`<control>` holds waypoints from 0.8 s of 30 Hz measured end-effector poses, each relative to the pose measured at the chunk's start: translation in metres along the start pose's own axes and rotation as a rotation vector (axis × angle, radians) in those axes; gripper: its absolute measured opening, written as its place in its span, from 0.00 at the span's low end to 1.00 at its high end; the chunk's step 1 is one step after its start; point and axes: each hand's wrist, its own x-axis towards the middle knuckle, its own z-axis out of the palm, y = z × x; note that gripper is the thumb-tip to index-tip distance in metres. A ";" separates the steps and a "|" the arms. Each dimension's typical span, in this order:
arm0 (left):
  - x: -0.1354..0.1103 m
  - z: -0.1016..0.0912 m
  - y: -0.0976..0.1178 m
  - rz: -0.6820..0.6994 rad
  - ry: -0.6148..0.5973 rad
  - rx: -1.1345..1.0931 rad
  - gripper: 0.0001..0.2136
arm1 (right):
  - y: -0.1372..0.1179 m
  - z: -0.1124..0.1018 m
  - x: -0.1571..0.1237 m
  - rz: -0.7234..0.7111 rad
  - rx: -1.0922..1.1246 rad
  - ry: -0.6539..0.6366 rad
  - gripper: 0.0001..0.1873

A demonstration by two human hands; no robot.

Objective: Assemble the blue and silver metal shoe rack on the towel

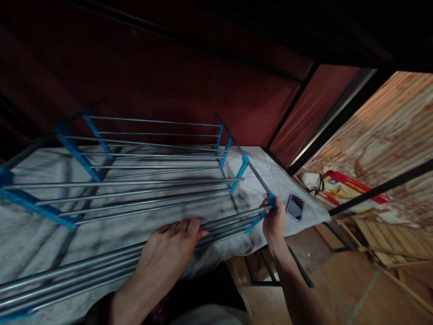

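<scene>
A rack of grey metal tubes (158,183) with blue plastic brackets (79,155) lies across a pale cloth-covered surface. My left hand (172,243) is closed over the nearest group of tubes, around their middle. At the right end of that same group, my right hand (274,219) grips a blue bracket (271,198) where the tubes meet the side pole (259,175). Several more rows of tubes stretch behind, each joined to brackets at both ends. The left ends of the nearest tubes run out of view, and my palms hide parts of what they hold.
A phone (295,207) lies on the pale cloth (260,158), right of my right hand. Beyond the cloth's edge are a red and yellow package (348,187), a white item (311,181) and a folded wooden piece (392,239). A dark red panel (169,81) stands behind the rack.
</scene>
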 end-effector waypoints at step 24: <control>0.010 -0.012 0.001 -0.073 -0.230 -0.112 0.12 | -0.002 -0.005 0.003 0.045 0.085 -0.092 0.19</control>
